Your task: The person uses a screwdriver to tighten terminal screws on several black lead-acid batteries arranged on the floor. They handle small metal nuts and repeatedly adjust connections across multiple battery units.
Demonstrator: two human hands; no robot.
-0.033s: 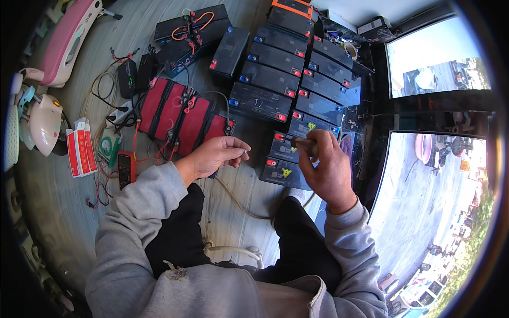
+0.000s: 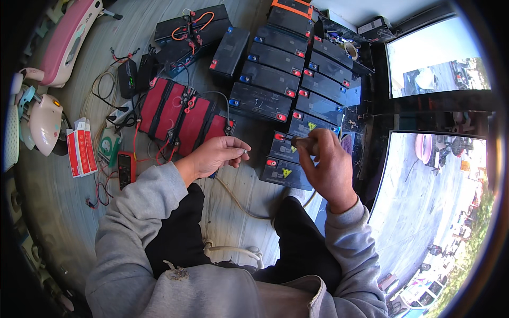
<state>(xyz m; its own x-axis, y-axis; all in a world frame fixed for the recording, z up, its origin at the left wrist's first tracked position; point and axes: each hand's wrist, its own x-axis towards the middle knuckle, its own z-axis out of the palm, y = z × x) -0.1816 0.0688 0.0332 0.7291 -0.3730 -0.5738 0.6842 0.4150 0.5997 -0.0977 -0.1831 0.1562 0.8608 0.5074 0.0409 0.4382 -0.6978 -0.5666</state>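
Note:
Above the floor in front of me, my left hand [image 2: 217,155] is closed, thumb pinched against the fingers. Anything tiny between the fingertips is too small to name. Over the nearest black batteries, my right hand [image 2: 331,164] grips a short dark handle-like object [image 2: 303,142], its end pointing left and its rest hidden in the fist. Below that fist lie a black battery [image 2: 280,149] with a red terminal and yellow warning label, and a similar nearest battery [image 2: 281,172]. Left of these, a group of red-topped batteries [image 2: 172,108] is joined by cables.
Rows of black batteries [image 2: 273,74] stretch away ahead. A red multimeter [image 2: 126,168], a red-and-white box [image 2: 80,151], a charger [image 2: 127,77] and loose wires lie left. A pink-and-white scooter [image 2: 69,42] stands far left. A glass door [image 2: 424,201] borders the right; a hose [image 2: 238,201] crosses the floor.
My right hand has shifted very slightly around the dark object. My left hand and the batteries look the same.

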